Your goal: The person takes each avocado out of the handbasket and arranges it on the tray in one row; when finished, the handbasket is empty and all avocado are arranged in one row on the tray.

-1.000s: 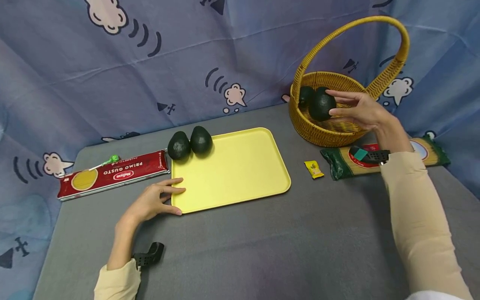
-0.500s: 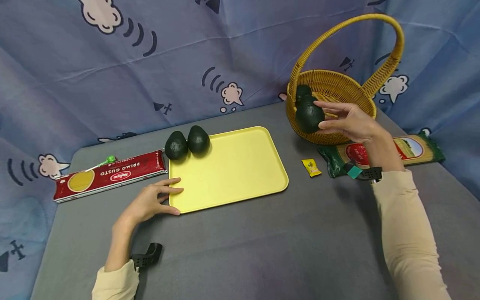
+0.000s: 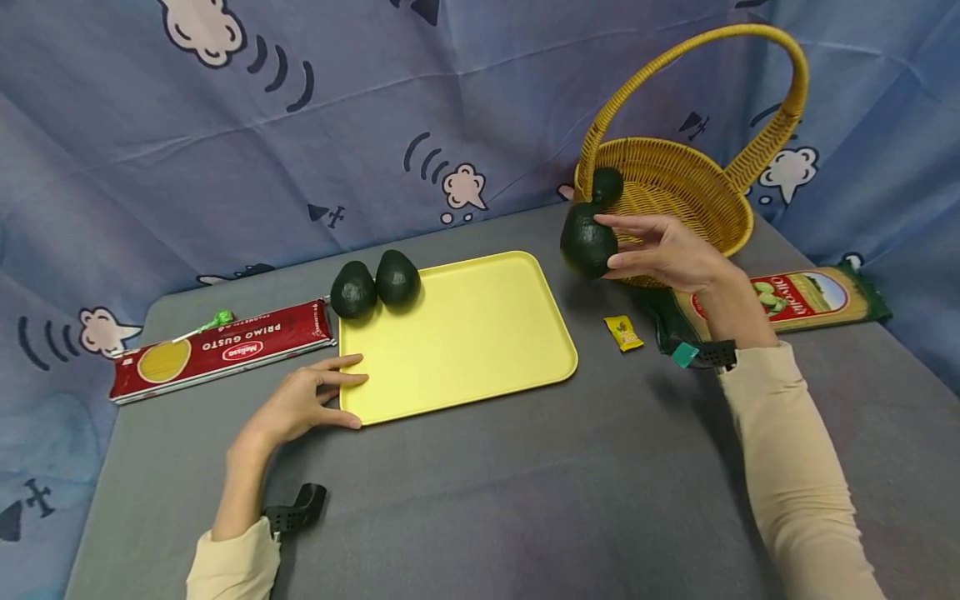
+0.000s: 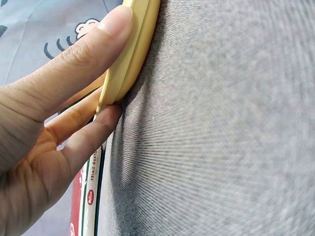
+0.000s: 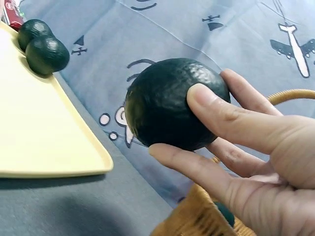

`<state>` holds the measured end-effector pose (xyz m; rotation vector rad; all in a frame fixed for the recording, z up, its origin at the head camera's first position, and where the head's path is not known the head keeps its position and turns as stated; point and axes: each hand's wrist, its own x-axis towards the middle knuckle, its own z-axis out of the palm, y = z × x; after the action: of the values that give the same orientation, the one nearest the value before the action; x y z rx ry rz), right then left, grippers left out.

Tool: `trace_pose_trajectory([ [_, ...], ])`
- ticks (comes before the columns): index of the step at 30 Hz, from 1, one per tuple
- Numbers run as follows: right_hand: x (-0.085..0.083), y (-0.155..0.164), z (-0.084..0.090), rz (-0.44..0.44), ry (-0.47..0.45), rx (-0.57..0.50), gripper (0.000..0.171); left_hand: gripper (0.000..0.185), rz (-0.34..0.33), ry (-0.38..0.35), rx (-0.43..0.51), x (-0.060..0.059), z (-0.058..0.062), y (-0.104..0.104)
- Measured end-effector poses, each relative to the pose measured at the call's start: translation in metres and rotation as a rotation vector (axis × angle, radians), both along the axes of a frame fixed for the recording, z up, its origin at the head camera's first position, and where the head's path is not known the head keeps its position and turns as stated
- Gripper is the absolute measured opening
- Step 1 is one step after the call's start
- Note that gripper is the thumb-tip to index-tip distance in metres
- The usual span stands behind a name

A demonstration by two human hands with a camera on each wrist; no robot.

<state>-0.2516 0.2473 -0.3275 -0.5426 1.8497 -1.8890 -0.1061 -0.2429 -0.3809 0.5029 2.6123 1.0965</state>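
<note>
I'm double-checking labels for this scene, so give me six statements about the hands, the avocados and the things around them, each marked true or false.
1. The right hand holds an avocado. True.
2. The left hand touches a lollipop. False: it touches the near left corner of the yellow tray.
3. Two other avocados sit side by side at the tray's far left corner. True.
4. The wicker basket has no avocado in it. False: one avocado is inside.
5. A small yellow packet lies on the tray. False: it lies on the gray table.
6. In the head view, a red pasta package lies left of the tray. True.
</note>
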Motion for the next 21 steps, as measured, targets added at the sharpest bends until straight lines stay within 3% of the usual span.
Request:
trace_pose_trajectory([
  [11,-0.003,-0.037,-0.007,0.085,-0.05,-0.06,0.057,0.057,0.006,-0.022,0.015,0.001,0.003,0.001],
  [21,-0.006,-0.072,-0.014,0.081,-0.107,-0.058,0.059,0.057,0.005,-0.027,0.028,0.001,0.002,0.001],
])
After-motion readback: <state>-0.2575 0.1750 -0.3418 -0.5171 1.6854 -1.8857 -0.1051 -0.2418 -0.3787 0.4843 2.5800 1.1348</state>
